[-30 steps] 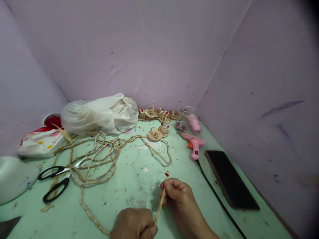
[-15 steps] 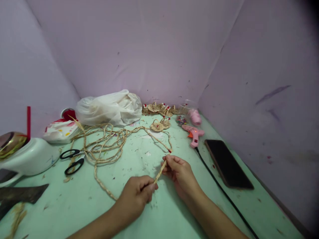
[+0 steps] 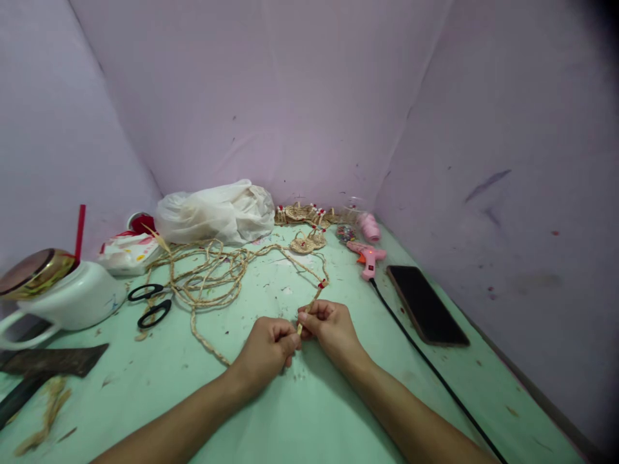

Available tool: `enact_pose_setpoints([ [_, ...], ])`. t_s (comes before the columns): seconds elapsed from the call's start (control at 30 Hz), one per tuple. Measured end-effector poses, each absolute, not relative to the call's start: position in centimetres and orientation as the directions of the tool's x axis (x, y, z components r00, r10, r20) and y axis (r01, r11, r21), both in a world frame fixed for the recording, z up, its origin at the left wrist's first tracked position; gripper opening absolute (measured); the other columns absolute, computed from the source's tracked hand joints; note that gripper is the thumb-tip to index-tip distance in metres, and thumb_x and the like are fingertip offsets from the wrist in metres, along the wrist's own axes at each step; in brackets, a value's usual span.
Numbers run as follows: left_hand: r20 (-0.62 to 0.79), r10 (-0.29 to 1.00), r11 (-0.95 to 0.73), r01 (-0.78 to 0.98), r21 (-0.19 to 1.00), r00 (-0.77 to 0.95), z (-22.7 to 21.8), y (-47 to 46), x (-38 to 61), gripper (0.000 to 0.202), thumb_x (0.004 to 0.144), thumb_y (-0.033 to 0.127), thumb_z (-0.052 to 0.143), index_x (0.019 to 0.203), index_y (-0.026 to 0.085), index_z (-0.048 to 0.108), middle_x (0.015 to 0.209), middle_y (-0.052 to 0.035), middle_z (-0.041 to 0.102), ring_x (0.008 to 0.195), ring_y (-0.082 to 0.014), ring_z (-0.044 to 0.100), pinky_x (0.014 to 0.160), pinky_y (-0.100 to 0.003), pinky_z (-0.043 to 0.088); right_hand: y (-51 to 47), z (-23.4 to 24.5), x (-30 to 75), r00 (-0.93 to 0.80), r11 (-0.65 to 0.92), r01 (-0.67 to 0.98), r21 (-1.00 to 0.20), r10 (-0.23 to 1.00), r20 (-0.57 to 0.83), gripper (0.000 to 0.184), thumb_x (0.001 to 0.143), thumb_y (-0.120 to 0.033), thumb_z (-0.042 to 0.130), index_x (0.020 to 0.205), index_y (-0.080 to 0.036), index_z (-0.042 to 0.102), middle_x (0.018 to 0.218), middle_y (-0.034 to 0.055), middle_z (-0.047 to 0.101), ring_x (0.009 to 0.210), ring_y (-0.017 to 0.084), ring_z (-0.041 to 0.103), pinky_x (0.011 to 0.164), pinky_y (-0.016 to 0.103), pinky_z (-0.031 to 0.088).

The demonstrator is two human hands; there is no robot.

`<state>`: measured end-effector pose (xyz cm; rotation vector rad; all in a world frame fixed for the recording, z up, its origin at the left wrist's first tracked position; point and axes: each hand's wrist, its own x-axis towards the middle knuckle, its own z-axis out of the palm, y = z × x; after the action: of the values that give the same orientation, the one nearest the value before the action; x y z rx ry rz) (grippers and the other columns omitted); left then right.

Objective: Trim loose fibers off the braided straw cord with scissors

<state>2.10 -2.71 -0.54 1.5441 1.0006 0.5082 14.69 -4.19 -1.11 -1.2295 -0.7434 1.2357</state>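
Observation:
My left hand (image 3: 266,348) and my right hand (image 3: 327,326) are close together over the green table (image 3: 309,412), both pinched on the end of a braided straw rope (image 3: 207,280). The rope's tip, with a small red bit on it (image 3: 321,284), sticks up just beyond my right fingers. From my left hand the rope runs back left into a loose tangle of loops. Small woven straw baskets (image 3: 308,243) with red beads sit further back.
Black scissors (image 3: 149,303) lie by the rope tangle. A pink glue gun (image 3: 367,258) with a black cord (image 3: 430,370) and a dark phone (image 3: 425,304) lie at the right. A white kettle (image 3: 58,296), a plastic bag (image 3: 217,212), a pink spool (image 3: 369,227) and purple walls surround the table.
The view has tilted down and pulled back, showing both forearms. My hands have come closer together along the rope end, and the exposed stretch between them has shortened.

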Motion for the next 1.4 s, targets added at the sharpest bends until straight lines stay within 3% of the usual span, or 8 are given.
enact_pose_setpoints([
  [0.17, -0.145, 0.827, -0.034, 0.305, 0.952, 0.543, -0.9, -3.0, 2.1, 0.021, 0.069, 0.028, 0.047, 0.053, 0.014, 0.047, 0.038, 0.0058, 0.041, 0.036, -0.0052, 0.031, 0.038, -0.018, 0.024, -4.0, -0.9, 14.8, 0.207, -0.168, -0.298, -0.94, 0.95, -0.236, 0.017, 0.052, -0.025, 0.069, 0.052, -0.013, 0.056, 0.042, -0.0023, 0.055, 0.038, 0.008, 0.047, 0.043, 0.022, 0.04],
  [0.3, -0.202, 0.818, 0.039, 0.299, 0.954, 0.538, -0.7, -2.9, 1.9, 0.022, 0.069, 0.031, 0.047, 0.058, 0.013, 0.05, 0.038, 0.0056, 0.042, 0.034, -0.0051, 0.031, 0.037, -0.018, 0.023, -4.3, -0.3, 15.7, 0.148, -0.226, -0.29, -0.93, 0.95, -0.276, 0.024, 0.051, -0.031, 0.071, 0.059, -0.011, 0.06, 0.046, 0.0005, 0.059, 0.041, 0.011, 0.052, 0.046, 0.026, 0.044],
  [0.47, -0.274, 0.812, 0.121, 0.311, 0.943, 0.515, -0.3, -2.6, 1.9, 0.027, 0.07, 0.037, 0.046, 0.058, 0.014, 0.049, 0.037, 0.0055, 0.04, 0.032, -0.0049, 0.028, 0.035, -0.018, 0.02, -4.1, -0.7, 15.8, 0.227, -0.181, -0.268, -0.946, 0.943, -0.244, 0.022, 0.056, -0.031, 0.069, 0.052, -0.013, 0.056, 0.039, -0.003, 0.054, 0.036, 0.008, 0.047, 0.042, 0.022, 0.041],
  [0.7, -0.055, 0.826, -0.178, 0.353, 0.919, 0.562, -0.6, -3.4, 1.7, 0.031, 0.072, 0.031, 0.046, 0.048, 0.016, 0.035, 0.043, 0.0066, 0.027, 0.042, -0.0049, 0.024, 0.04, -0.019, 0.019, -3.7, -1.1, 14.9, 0.259, -0.16, -0.27, -0.949, 0.938, -0.232, 0.02, 0.055, -0.022, 0.067, 0.044, -0.013, 0.053, 0.035, -0.0041, 0.05, 0.033, 0.006, 0.042, 0.038, 0.019, 0.036],
  [0.97, -0.223, 0.813, 0.046, 0.322, 0.946, 0.538, -0.6, -2.8, 2.0, 0.027, 0.072, 0.037, 0.045, 0.058, 0.015, 0.049, 0.037, 0.0059, 0.04, 0.034, -0.0058, 0.03, 0.037, -0.019, 0.023, -3.5, -0.5, 16.5, 0.212, -0.202, -0.374, -0.905, 0.931, -0.296, 0.026, 0.052, -0.033, 0.072, 0.057, -0.012, 0.058, 0.047, -0.0014, 0.057, 0.042, 0.009, 0.05, 0.044, 0.023, 0.047],
  [1.2, -0.229, 0.796, 0.041, 0.329, 0.944, 0.56, 0.0, -2.7, 2.2, 0.031, 0.073, 0.039, 0.047, 0.055, 0.014, 0.049, 0.04, 0.003, 0.047, 0.035, -0.0052, 0.031, 0.038, -0.019, 0.022, -3.4, -0.7, 16.6, 0.237, -0.193, -0.417, -0.888, 0.92, -0.312, 0.025, 0.053, -0.032, 0.072, 0.057, -0.012, 0.057, 0.045, -0.0019, 0.055, 0.039, 0.007, 0.048, 0.041, 0.021, 0.045],
  [1.4, -0.197, 0.85, -0.008, 0.385, 0.923, 0.489, -0.1, -2.9, 2.5, 0.035, 0.07, 0.035, 0.048, 0.042, 0.017, 0.038, 0.033, 0.005, 0.036, 0.035, -0.0057, 0.028, 0.039, -0.02, 0.022, -3.4, -0.6, 16.0, 0.223, -0.201, -0.455, -0.867, 0.917, -0.33, 0.02, 0.057, -0.03, 0.066, 0.056, -0.013, 0.054, 0.043, -0.004, 0.05, 0.037, 0.005, 0.042, 0.038, 0.019, 0.044],
])
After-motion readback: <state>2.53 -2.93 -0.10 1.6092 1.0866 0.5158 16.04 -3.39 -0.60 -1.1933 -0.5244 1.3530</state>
